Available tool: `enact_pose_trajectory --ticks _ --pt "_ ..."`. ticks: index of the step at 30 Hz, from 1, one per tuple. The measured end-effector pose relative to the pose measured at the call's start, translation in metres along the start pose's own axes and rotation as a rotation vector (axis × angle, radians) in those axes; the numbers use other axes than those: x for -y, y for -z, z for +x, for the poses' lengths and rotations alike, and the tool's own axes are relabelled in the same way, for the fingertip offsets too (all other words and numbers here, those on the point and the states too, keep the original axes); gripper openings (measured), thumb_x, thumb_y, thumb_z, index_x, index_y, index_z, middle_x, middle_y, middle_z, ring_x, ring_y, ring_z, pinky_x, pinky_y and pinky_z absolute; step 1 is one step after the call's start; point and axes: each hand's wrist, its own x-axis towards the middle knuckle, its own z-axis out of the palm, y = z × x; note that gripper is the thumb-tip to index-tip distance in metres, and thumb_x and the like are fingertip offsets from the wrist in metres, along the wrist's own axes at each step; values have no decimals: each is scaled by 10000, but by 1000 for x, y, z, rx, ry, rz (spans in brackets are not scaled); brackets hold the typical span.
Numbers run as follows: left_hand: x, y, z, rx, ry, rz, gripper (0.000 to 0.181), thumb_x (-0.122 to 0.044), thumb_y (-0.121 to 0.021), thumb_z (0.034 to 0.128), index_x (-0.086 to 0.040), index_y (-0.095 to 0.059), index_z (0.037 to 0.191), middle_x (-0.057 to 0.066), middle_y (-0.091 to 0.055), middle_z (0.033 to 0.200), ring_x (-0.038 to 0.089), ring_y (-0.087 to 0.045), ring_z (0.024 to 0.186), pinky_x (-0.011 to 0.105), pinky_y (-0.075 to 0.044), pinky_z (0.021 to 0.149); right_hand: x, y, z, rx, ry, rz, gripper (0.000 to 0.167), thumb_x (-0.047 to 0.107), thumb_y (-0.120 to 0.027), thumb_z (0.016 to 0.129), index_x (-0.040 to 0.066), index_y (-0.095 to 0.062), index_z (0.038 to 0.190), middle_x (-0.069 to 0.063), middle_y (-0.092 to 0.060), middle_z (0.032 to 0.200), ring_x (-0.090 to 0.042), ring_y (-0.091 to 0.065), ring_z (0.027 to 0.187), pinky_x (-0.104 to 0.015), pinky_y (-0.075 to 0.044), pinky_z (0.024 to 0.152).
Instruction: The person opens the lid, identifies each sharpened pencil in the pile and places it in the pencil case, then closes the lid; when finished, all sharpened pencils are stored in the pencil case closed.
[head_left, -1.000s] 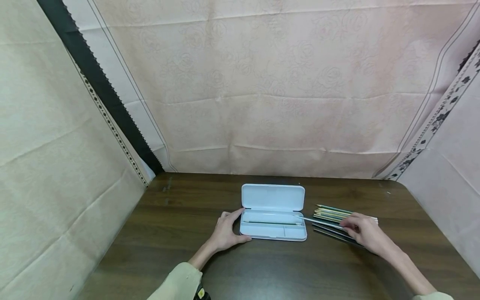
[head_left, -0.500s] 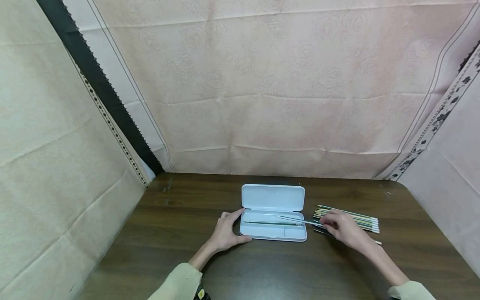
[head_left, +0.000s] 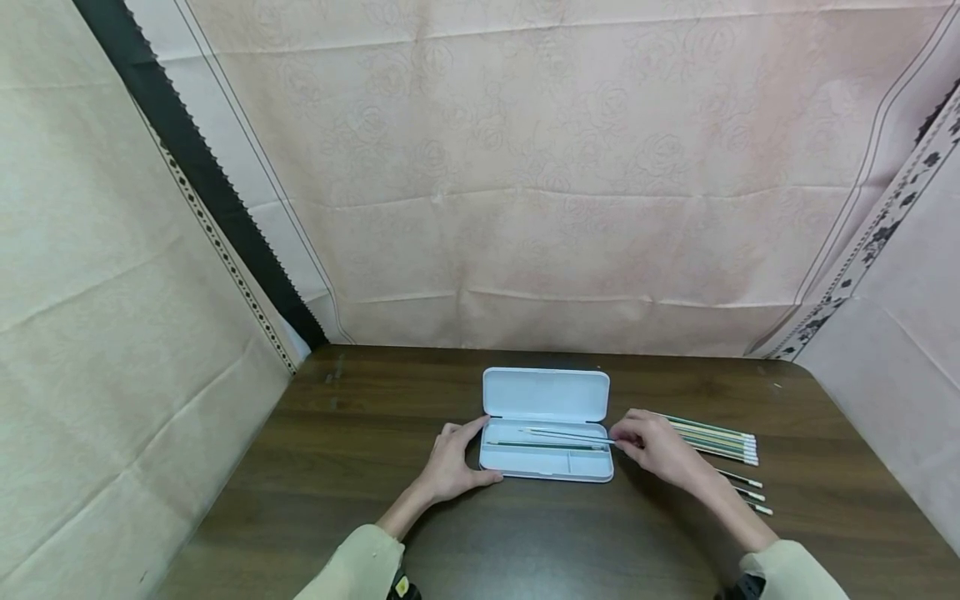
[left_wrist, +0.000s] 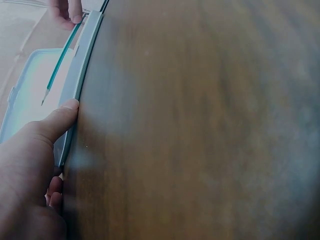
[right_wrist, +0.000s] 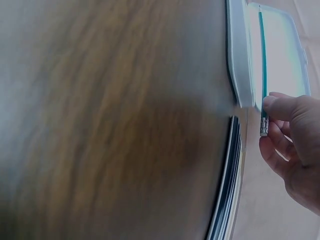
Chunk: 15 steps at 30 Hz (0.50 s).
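Note:
A pale blue pencil case point(head_left: 546, 394) lies with its lid up on the table. My left hand point(head_left: 452, 462) grips its left end, thumb point(left_wrist: 62, 117) against the front edge and other fingers behind. My right hand point(head_left: 660, 447) pinches a teal pencil point(right_wrist: 264, 55) near its eraser end, at the case's right end. In the left wrist view this teal pencil point(left_wrist: 60, 62) slants over the case, sharpened tip leading. One green pencil point(head_left: 525, 445) lies lengthwise inside the case, beside a small divided compartment near the right.
Several green and yellow-green pencils point(head_left: 723, 442) lie side by side right of the case, partly hidden by the right hand. Several dark pencils point(head_left: 750, 493) with white ends lie nearer me, under the right forearm. Cloth point(head_left: 540, 183) hangs behind the brown wooden table point(head_left: 390, 392).
My right hand has moved left from the loose pencils to the case's right end, bringing the teal pencil over the case. My left hand and the case have stayed put.

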Motion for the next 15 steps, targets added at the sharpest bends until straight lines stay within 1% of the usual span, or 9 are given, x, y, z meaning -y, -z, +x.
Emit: enact_pose_trajectory --ticks 7,15 --pt "0 0 0 -1 -6 2 903 -439 -855 773 -113 -448 1511 44 -512 1458 228 -416 1121 439 -383 889 6 -6 11 47 -11 5 201 -60 -793 798 86 -755 931 39 -635 869 -84 -544 738 -286 -499 638" --pt "0 0 0 -3 -12 3 901 -432 -856 774 -105 -449 1508 49 -511 1463 229 -419 1122 442 -380 895 12 -14 19 94 -20 3 182 -43 -785 819 78 -760 952 10 -651 911 -130 -580 803 -326 -526 697"
